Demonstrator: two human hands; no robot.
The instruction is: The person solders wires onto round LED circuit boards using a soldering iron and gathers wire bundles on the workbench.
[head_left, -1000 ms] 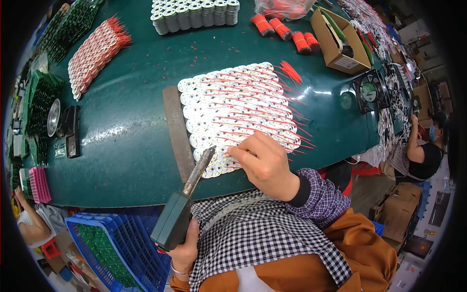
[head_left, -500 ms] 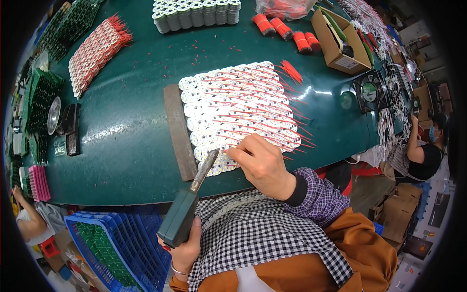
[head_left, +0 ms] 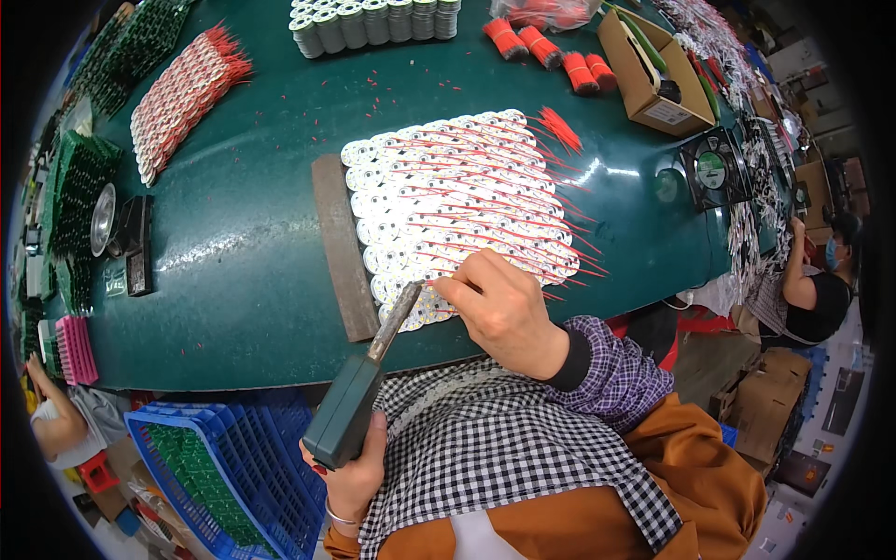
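Observation:
My left hand [head_left: 357, 469] is wrapped round the dark green handle of a soldering iron [head_left: 347, 411], whose metal barrel slants up to the lower part of a panel of round white circuit boards [head_left: 383, 210]. Beside the iron's tip, my right hand [head_left: 504, 313] is in a pinch, its fingertips down at the boards. A thin red wire seems to be between them, though the fingers mostly hide it. Red wires [head_left: 485, 215] lie in rows across the panel, their ends sticking out past its right side. A flat grey-brown bar [head_left: 343, 247] lies along the panel's left edge.
Loose red wires [head_left: 560, 129] and red wire bundles [head_left: 581, 75] lie beyond the panel, near a cardboard box [head_left: 653, 84]. Stacked round boards [head_left: 373, 23] stand at the back; a wired panel [head_left: 187, 107] lies left. A small fan [head_left: 714, 173] stands right. Blue crates [head_left: 233, 467] sit below the table.
The iron's tip and my right fingertips have shifted very slightly up the panel, still close together. Otherwise the scene looks much the same.

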